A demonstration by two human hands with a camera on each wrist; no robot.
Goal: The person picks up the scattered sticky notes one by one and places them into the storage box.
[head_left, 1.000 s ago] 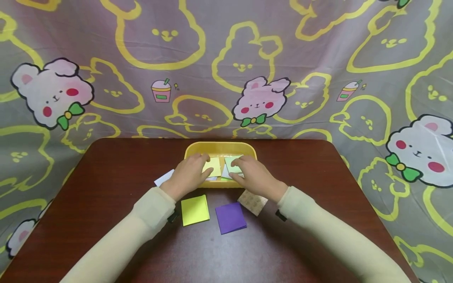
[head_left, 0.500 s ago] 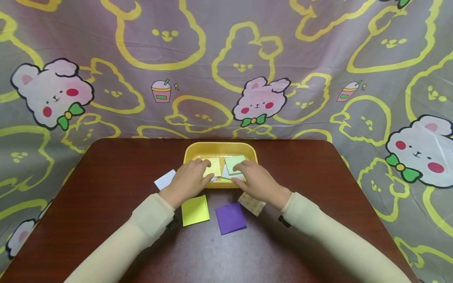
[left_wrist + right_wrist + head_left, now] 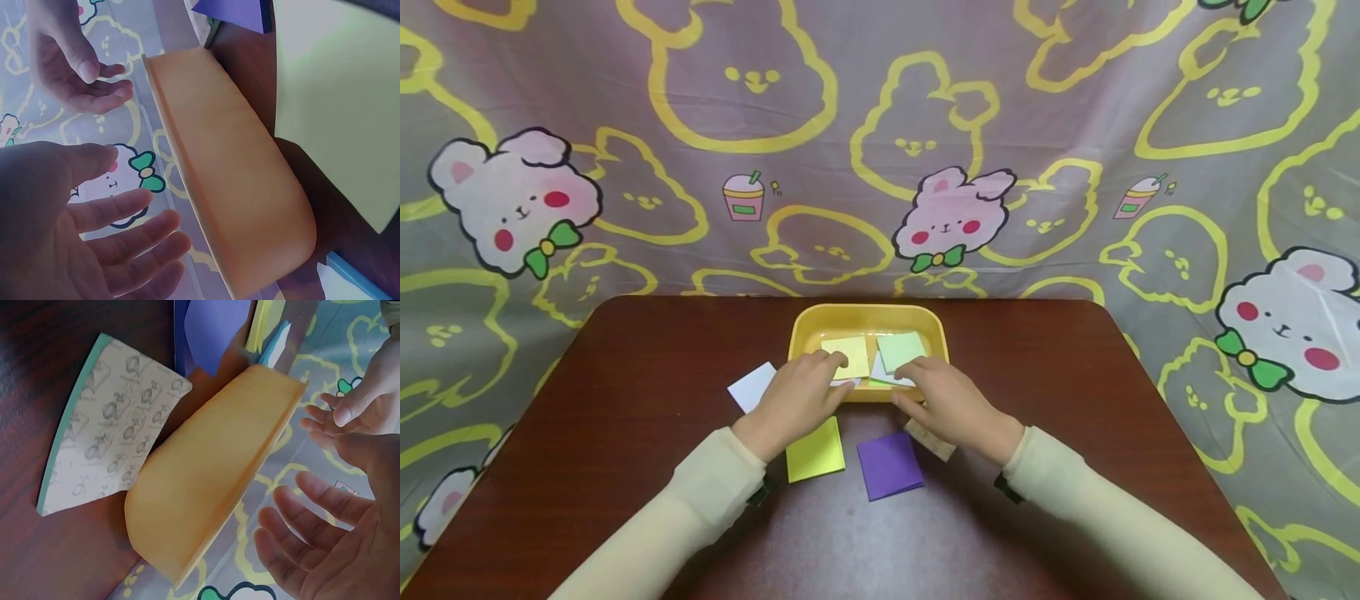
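A yellow tray [image 3: 868, 314] holds a pale yellow pad [image 3: 850, 357], a pale green pad [image 3: 901, 350] and white paper. Over its front left edge is the left hand [image 3: 793, 400], fingers loosely bent and holding nothing; the left wrist view shows this hand [image 3: 106, 225] spread beside the tray wall [image 3: 231, 169]. The right hand [image 3: 958, 408] hovers at the front right edge, also empty; in the right wrist view its fingers [image 3: 300, 531] are relaxed and apart from the tray [image 3: 200, 475].
In front of the tray lie a bright yellow pad [image 3: 816, 454], a purple pad [image 3: 891, 465] and a patterned pad [image 3: 931, 440], partly under the right hand. A white pad [image 3: 751, 387] is left of the tray. Behind the brown table [image 3: 662, 358] hangs a patterned cloth [image 3: 820, 167].
Both hands have drawn back from inside the tray toward its front edge, uncovering more of the pads in it. The pads look unmoved.
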